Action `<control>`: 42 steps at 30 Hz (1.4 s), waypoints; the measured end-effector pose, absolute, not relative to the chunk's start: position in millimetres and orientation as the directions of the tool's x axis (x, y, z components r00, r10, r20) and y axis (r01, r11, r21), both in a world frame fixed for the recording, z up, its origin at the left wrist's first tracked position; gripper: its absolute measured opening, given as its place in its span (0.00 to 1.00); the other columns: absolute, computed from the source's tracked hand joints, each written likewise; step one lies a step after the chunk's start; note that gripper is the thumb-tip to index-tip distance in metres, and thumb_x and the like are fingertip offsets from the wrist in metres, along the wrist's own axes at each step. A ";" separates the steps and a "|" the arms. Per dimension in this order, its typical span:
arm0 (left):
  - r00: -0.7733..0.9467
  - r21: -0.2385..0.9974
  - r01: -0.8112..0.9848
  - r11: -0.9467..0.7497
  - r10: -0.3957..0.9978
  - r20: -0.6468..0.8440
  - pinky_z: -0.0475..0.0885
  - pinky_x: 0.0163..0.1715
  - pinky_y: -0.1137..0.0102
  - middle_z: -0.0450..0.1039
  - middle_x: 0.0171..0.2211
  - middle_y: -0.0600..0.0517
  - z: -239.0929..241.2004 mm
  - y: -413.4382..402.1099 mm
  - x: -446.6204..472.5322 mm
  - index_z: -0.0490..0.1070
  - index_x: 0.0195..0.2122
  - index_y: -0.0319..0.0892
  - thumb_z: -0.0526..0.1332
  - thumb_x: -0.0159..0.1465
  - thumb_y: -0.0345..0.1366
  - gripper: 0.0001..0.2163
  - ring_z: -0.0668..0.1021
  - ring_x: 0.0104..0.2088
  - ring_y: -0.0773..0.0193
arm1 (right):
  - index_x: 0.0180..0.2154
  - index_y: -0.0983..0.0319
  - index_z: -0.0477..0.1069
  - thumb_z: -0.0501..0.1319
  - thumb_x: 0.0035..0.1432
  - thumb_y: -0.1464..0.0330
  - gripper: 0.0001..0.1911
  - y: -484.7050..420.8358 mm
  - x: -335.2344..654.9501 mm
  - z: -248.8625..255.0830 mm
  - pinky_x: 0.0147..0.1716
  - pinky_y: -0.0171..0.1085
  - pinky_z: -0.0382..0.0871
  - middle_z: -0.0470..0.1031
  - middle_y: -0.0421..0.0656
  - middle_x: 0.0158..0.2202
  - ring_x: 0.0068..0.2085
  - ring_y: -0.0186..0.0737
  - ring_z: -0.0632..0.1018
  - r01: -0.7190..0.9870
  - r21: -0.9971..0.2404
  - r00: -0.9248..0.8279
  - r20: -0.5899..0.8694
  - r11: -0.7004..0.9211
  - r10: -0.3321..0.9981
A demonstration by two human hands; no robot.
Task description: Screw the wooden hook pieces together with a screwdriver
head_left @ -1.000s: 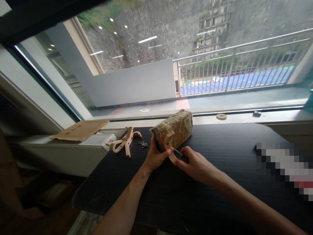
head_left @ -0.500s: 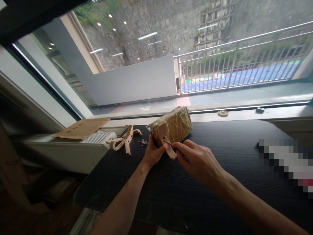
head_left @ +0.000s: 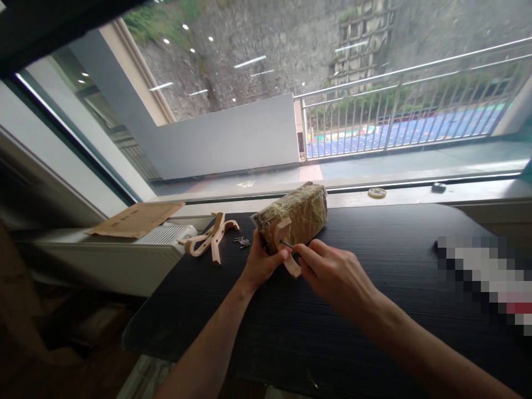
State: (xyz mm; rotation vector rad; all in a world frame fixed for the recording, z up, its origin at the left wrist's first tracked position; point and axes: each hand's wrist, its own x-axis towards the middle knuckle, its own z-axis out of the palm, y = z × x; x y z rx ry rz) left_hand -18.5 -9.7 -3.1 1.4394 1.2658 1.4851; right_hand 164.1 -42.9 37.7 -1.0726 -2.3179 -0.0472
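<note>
A block wrapped in clear plastic [head_left: 311,209] lies at an angle on the black table. Across its near end stands a curved pale wooden piece [head_left: 282,231] with a dark hole in it. My left hand [head_left: 258,266] is closed around that piece, thumb in front and fingers partly hidden behind; whether they also press the block cannot be seen. My right hand [head_left: 332,270] pinches a thin metal rod [head_left: 286,244], whose tip meets the wooden piece at the hole. Several similar curved wooden pieces [head_left: 215,238] lie to the left, beside a small pile of screws [head_left: 243,242].
Brown cardboard [head_left: 135,218] rests on a white radiator [head_left: 164,234] left of the black table [head_left: 374,244]. On the windowsill are a tape roll [head_left: 377,193] and a small dark object [head_left: 438,188]. A pixelated item [head_left: 477,271] lies at the right. The window glass rises behind.
The wooden piece has turned and tilted slightly against the block, its upper end now lower and to the right. The rod has stayed at the hole in my right hand.
</note>
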 end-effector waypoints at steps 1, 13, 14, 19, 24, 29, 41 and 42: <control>-0.138 0.949 0.128 -0.289 0.942 0.305 0.70 0.35 0.72 0.68 0.35 0.56 -2.9 -9.5 -18.2 0.58 0.41 0.44 0.69 0.45 0.32 0.25 0.73 0.34 0.67 | 0.43 0.60 0.70 0.47 0.66 0.67 0.15 -43.5 163.9 36.9 0.23 0.36 0.50 0.70 0.40 0.31 0.26 0.33 0.71 0.716 -0.157 -0.522 0.527 0.681 0.670; -0.091 0.941 0.050 -0.334 0.937 0.337 0.71 0.33 0.72 0.70 0.34 0.57 -4.3 -7.8 -17.3 0.58 0.42 0.44 0.69 0.46 0.31 0.25 0.74 0.30 0.70 | 0.40 0.63 0.75 0.52 0.60 0.68 0.14 -39.2 156.9 27.9 0.28 0.33 0.62 0.76 0.43 0.31 0.30 0.36 0.75 0.446 -0.751 -0.314 0.378 0.487 0.871; -0.094 0.943 0.048 -0.329 0.938 0.333 0.71 0.33 0.71 0.70 0.34 0.57 -4.9 -7.9 -17.6 0.58 0.42 0.44 0.69 0.46 0.31 0.25 0.74 0.30 0.69 | 0.39 0.64 0.75 0.52 0.59 0.67 0.14 -36.5 156.4 26.5 0.28 0.32 0.63 0.76 0.42 0.30 0.30 0.36 0.75 0.360 -0.839 -0.291 0.314 0.408 0.904; -0.143 0.938 0.105 -0.330 0.929 0.343 0.71 0.35 0.70 0.69 0.36 0.55 -11.5 -6.1 -19.6 0.57 0.45 0.45 0.69 0.47 0.32 0.26 0.74 0.33 0.68 | 0.40 0.61 0.74 0.55 0.57 0.65 0.13 -34.8 154.5 25.0 0.26 0.33 0.63 0.75 0.41 0.29 0.28 0.35 0.74 0.435 -0.803 -0.262 0.320 0.407 0.911; -0.192 0.924 0.153 -0.349 0.907 0.374 0.70 0.34 0.73 0.67 0.35 0.56 -11.2 -6.2 -16.7 0.58 0.42 0.44 0.68 0.46 0.31 0.25 0.73 0.32 0.69 | 0.48 0.57 0.70 0.52 0.60 0.69 0.16 -46.1 154.6 29.5 0.22 0.34 0.56 0.73 0.43 0.35 0.27 0.37 0.74 0.759 -0.260 -0.430 0.488 0.597 0.760; -0.176 0.915 0.151 -0.375 0.900 0.398 0.70 0.35 0.73 0.67 0.36 0.56 -6.0 -9.3 -13.1 0.58 0.42 0.44 0.67 0.46 0.31 0.24 0.72 0.34 0.69 | 0.47 0.60 0.72 0.51 0.60 0.71 0.16 -42.5 153.0 29.7 0.23 0.34 0.57 0.74 0.45 0.34 0.28 0.37 0.74 0.721 -0.340 -0.431 0.461 0.604 0.775; -0.229 0.945 0.149 -0.290 0.920 0.318 0.72 0.36 0.68 0.71 0.34 0.55 -12.3 -6.2 -22.0 0.59 0.45 0.44 0.69 0.47 0.34 0.25 0.76 0.32 0.66 | 0.47 0.61 0.67 0.60 0.52 0.64 0.19 -29.1 165.4 26.1 0.28 0.33 0.65 0.75 0.42 0.33 0.30 0.35 0.74 0.347 -0.873 -0.362 0.212 0.343 0.908; -0.251 0.949 0.148 -0.278 0.918 0.308 0.72 0.37 0.68 0.71 0.34 0.54 -11.8 -6.3 -23.6 0.60 0.44 0.44 0.69 0.48 0.35 0.25 0.76 0.33 0.65 | 0.47 0.61 0.67 0.59 0.53 0.66 0.18 -30.7 168.7 27.8 0.29 0.34 0.66 0.76 0.43 0.35 0.32 0.36 0.75 0.331 -0.857 -0.363 0.271 0.396 0.891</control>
